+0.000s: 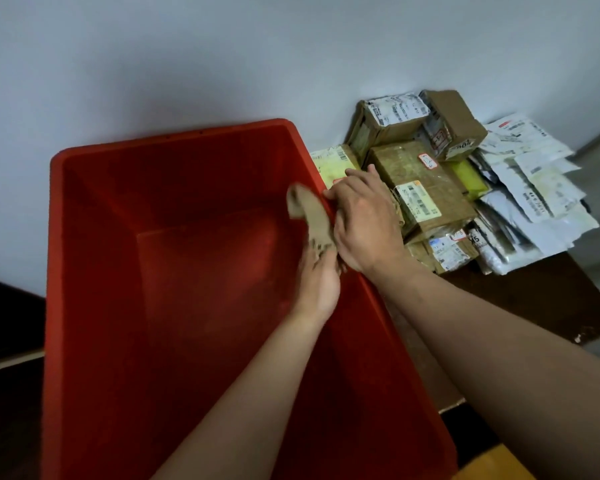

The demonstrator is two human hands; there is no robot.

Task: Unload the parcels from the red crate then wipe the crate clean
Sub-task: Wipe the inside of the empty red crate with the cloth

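Red crate [118, 202] sits on dark surface [534, 299] against white wall [222, 64], parcels [420, 178] beside; left hand [317, 282] grips cloth [309, 216]; right hand [364, 226] clasps rim.

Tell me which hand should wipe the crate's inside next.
Left. The left hand holds the cloth inside the empty red crate; the right hand holds its rim, steadying it.

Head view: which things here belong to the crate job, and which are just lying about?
Job: red crate; brown cloth, held by the left hand; right hand gripping the crate's rim; stacked cardboard boxes; white mailer bags.
Lying about: dark brown table; orange surface at the bottom right corner.
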